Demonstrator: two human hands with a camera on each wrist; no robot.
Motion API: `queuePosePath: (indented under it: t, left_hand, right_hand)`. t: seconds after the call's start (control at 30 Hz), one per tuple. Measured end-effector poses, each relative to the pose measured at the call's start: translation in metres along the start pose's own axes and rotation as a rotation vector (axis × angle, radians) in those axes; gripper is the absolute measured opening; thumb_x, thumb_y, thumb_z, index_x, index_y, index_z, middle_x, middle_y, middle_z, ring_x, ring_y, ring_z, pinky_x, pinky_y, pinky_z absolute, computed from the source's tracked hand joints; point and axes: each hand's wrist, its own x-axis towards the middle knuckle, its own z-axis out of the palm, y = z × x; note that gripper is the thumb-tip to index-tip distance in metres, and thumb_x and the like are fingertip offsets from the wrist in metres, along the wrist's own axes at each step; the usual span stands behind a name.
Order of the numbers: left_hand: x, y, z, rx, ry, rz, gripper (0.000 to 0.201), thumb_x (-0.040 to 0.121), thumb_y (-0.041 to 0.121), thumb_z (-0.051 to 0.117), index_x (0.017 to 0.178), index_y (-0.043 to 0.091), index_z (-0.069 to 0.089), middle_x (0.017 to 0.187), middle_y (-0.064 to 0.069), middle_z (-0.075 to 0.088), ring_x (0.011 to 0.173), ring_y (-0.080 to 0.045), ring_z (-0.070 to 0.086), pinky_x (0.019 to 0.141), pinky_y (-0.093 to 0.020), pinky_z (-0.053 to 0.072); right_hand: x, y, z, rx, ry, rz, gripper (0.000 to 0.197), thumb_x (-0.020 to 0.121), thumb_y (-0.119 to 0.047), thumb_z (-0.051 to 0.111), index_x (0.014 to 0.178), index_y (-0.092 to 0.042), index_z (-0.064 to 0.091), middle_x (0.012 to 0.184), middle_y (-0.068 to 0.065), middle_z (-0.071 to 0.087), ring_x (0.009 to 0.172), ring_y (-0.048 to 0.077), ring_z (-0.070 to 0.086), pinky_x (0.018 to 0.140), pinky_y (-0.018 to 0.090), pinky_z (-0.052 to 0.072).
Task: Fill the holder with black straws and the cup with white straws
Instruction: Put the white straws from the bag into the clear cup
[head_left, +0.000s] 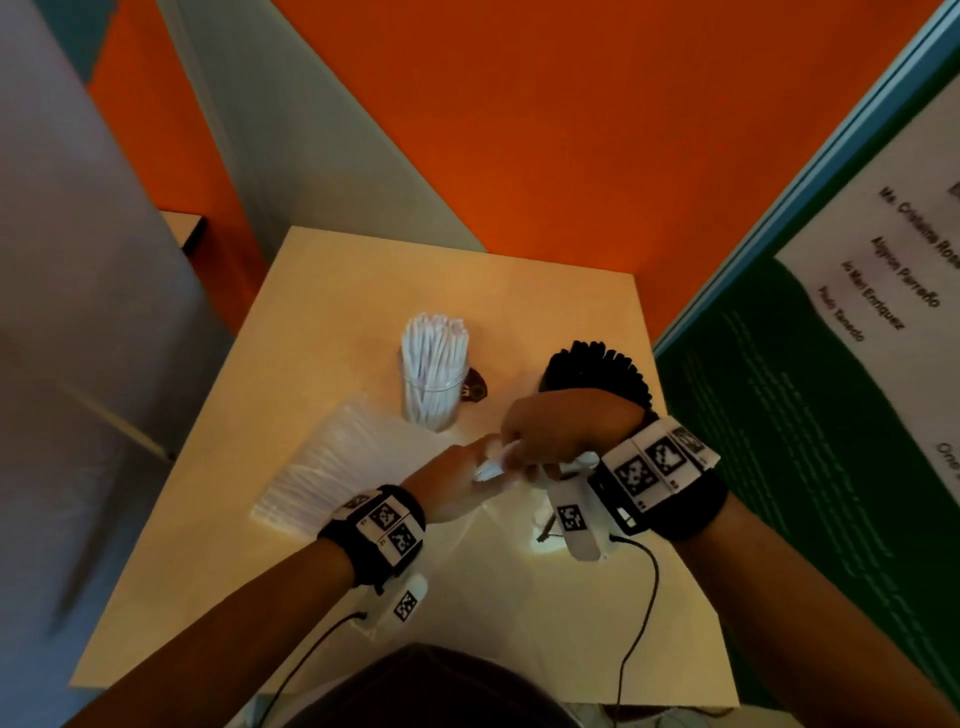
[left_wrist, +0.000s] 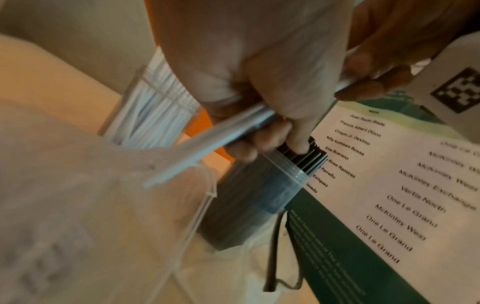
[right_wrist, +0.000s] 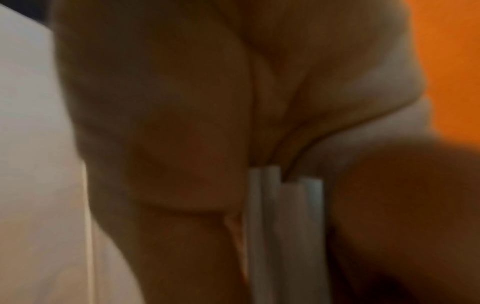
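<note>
A clear cup packed with white straws stands mid-table. To its right is the holder, full of black straws. In front of them my left hand and right hand meet over the table, both holding one small bundle of white straws. The left wrist view shows my left hand curled round the bundle while my right hand pinches its far end. In the right wrist view the straw ends sit between the fingers of my right hand.
A clear plastic bag of white straws lies at the table's left front. A small brown item sits beside the cup. Crumpled clear wrapping with a thin dark piece lies under my right wrist. A green poster board borders the right edge.
</note>
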Motion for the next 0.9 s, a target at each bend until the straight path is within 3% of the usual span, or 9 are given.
queuePosePath:
  t: [0.1, 0.2, 0.27, 0.37, 0.47, 0.57, 0.73, 0.83, 0.9]
  left_hand:
    - [0.007, 0.005, -0.005, -0.090, 0.059, 0.028, 0.033, 0.097, 0.038, 0.049, 0.122, 0.018, 0.057, 0.108, 0.000, 0.067, 0.095, -0.014, 0.062, 0.085, -0.028, 0.047]
    - [0.012, 0.003, -0.017, -0.124, 0.088, 0.020, 0.022, 0.097, 0.039, 0.049, 0.104, 0.024, 0.063, 0.095, 0.002, 0.067, 0.086, -0.009, 0.063, 0.076, -0.020, 0.044]
    - [0.013, 0.006, -0.023, -0.145, 0.115, 0.045, 0.013, 0.097, 0.037, 0.049, 0.093, 0.033, 0.060, 0.087, 0.008, 0.065, 0.078, 0.001, 0.059, 0.069, -0.014, 0.040]
    - [0.015, 0.011, -0.029, -0.163, 0.116, 0.090, 0.013, 0.098, 0.032, 0.048, 0.098, 0.028, 0.060, 0.086, 0.012, 0.063, 0.073, 0.010, 0.056, 0.065, -0.007, 0.038]
    - [0.016, 0.009, -0.038, -0.206, 0.180, 0.055, 0.017, 0.098, 0.031, 0.048, 0.095, 0.022, 0.062, 0.074, 0.015, 0.059, 0.063, 0.011, 0.054, 0.062, -0.009, 0.038]
    - [0.018, 0.007, -0.045, -0.297, 0.245, 0.014, 0.020, 0.100, 0.025, 0.046, 0.090, 0.019, 0.062, 0.060, 0.016, 0.056, 0.052, 0.006, 0.048, 0.055, -0.014, 0.034]
    - [0.026, 0.010, -0.061, -0.352, 0.298, 0.036, 0.006, 0.098, 0.030, 0.051, 0.095, 0.026, 0.056, 0.060, 0.011, 0.055, 0.051, 0.000, 0.047, 0.051, -0.017, 0.037]
    - [0.027, -0.005, -0.071, -0.168, 0.426, 0.060, 0.024, 0.088, 0.031, 0.067, 0.108, 0.033, 0.053, 0.096, 0.020, 0.055, 0.088, 0.004, 0.053, 0.075, -0.011, 0.038]
    - [0.023, -0.022, -0.078, 0.132, 0.518, 0.011, 0.049, 0.084, 0.027, 0.072, 0.126, 0.017, 0.050, 0.123, 0.002, 0.047, 0.118, -0.014, 0.042, 0.096, -0.023, 0.033]
  right_hand:
    - [-0.011, 0.004, -0.020, 0.145, 0.092, -0.079, 0.046, 0.097, -0.045, 0.044, 0.095, -0.004, 0.066, 0.092, 0.012, 0.067, 0.072, 0.020, 0.057, 0.061, 0.022, 0.042]
    - [-0.012, 0.010, -0.022, 0.424, 0.494, -0.194, 0.065, 0.095, -0.057, 0.023, 0.103, -0.004, 0.060, 0.105, 0.015, 0.063, 0.096, 0.029, 0.059, 0.084, 0.036, 0.048]
    - [-0.005, 0.006, -0.013, 0.530, 0.567, -0.245, 0.073, 0.085, -0.066, 0.014, 0.101, -0.011, 0.059, 0.108, 0.004, 0.063, 0.099, 0.021, 0.058, 0.084, 0.025, 0.045]
    - [0.012, -0.004, 0.001, 0.642, 0.505, -0.268, 0.070, 0.079, -0.070, 0.012, 0.100, -0.024, 0.060, 0.110, -0.005, 0.061, 0.105, 0.012, 0.055, 0.094, 0.028, 0.042]
    - [0.021, -0.002, 0.003, 0.898, 0.711, -0.339, 0.064, 0.085, -0.071, 0.027, 0.104, -0.020, 0.061, 0.111, 0.000, 0.063, 0.105, 0.014, 0.059, 0.089, 0.028, 0.048]
    - [0.031, -0.005, 0.015, 1.118, 0.808, -0.515, 0.022, 0.090, -0.031, 0.058, 0.109, -0.022, 0.050, 0.110, 0.009, 0.058, 0.108, 0.018, 0.058, 0.082, 0.031, 0.052]
    - [0.055, -0.017, 0.010, 1.117, 0.775, -0.630, 0.031, 0.093, 0.012, 0.040, 0.100, -0.018, 0.045, 0.086, 0.007, 0.055, 0.085, 0.026, 0.063, 0.082, 0.045, 0.054]
    - [0.064, -0.006, -0.022, 1.235, 0.897, -0.653, 0.034, 0.089, 0.021, 0.035, 0.094, -0.011, 0.042, 0.084, 0.012, 0.047, 0.073, 0.016, 0.059, 0.076, 0.031, 0.054]
    - [0.069, 0.003, -0.039, 1.258, 1.012, -0.627, 0.032, 0.090, 0.020, 0.035, 0.093, -0.011, 0.041, 0.081, 0.010, 0.046, 0.071, 0.010, 0.059, 0.080, 0.029, 0.054]
